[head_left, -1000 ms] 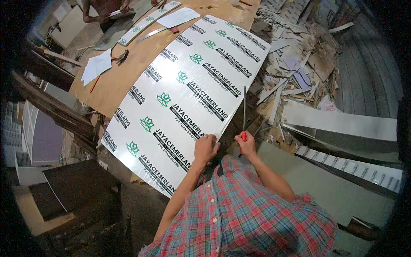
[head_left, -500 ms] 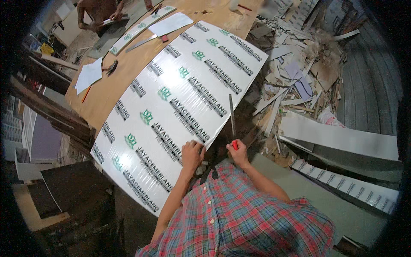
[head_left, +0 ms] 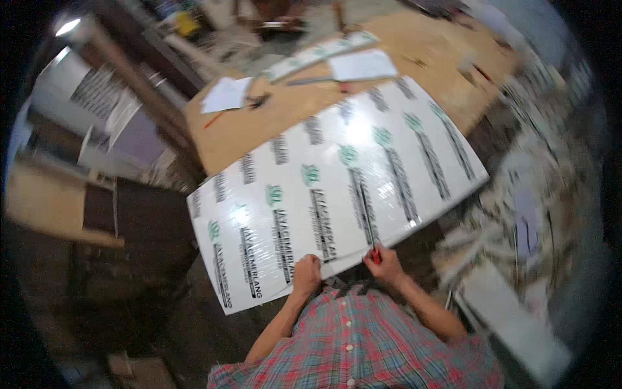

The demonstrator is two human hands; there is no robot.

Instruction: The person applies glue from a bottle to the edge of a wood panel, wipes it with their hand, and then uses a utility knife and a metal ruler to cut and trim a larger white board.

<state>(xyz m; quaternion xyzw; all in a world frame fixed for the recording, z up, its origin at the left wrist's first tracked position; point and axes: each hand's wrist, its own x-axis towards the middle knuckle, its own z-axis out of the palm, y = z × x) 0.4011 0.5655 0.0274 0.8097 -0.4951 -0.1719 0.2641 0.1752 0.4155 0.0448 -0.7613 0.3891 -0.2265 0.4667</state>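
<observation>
A white panel (head_left: 259,194), wrapped in clear film with green and black print, lies in front of me across the work table. At its near edge my left hand (head_left: 306,275) is closed, fingers curled; a thin pale line shows beside them, but what they grip is unclear. My right hand (head_left: 387,267) holds a long, narrow flat file by its red handle (head_left: 375,255). The file's dark blade (head_left: 369,220) points away from me over the panel's near edge. Motion blur hides whether the blade touches the panel.
On the brown table (head_left: 427,45) lie white paper sheets (head_left: 363,65), a metal ruler (head_left: 310,81), a printed strip (head_left: 317,57) and a red pencil (head_left: 212,120). Offcuts (head_left: 492,227) litter the floor at right. A dark post (head_left: 139,97) stands left.
My view has turned, so the panel appears lower and more level. The file has swung from beside the panel to over its near edge. My left hand has curled closed at that edge.
</observation>
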